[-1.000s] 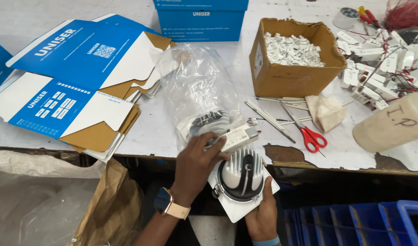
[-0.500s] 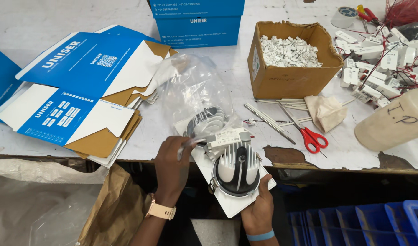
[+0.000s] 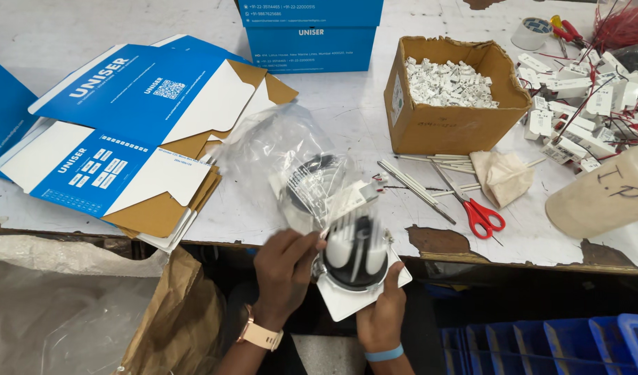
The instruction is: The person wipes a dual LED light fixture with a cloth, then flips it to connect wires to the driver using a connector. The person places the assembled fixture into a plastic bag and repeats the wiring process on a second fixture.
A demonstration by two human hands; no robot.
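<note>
My right hand grips from below a square white light fitting with a round black and white body, held just in front of the table's edge. My left hand, with a watch on its wrist, pinches the fitting's left side next to a small white driver box on its wires. A clear plastic bag lies on the table right behind the fitting, partly over a second round part. The fitting is blurred.
Flattened blue and white cartons lie at the left, closed blue boxes at the back. An open brown box holds white connectors. Red-handled scissors, metal strips, a crumpled cloth, white driver units with red wires and a cream container fill the right. Blue bins sit below.
Both hands have drawn the fitting slightly down and toward me. My left hand has slid from the driver box down to the fitting's left side.
</note>
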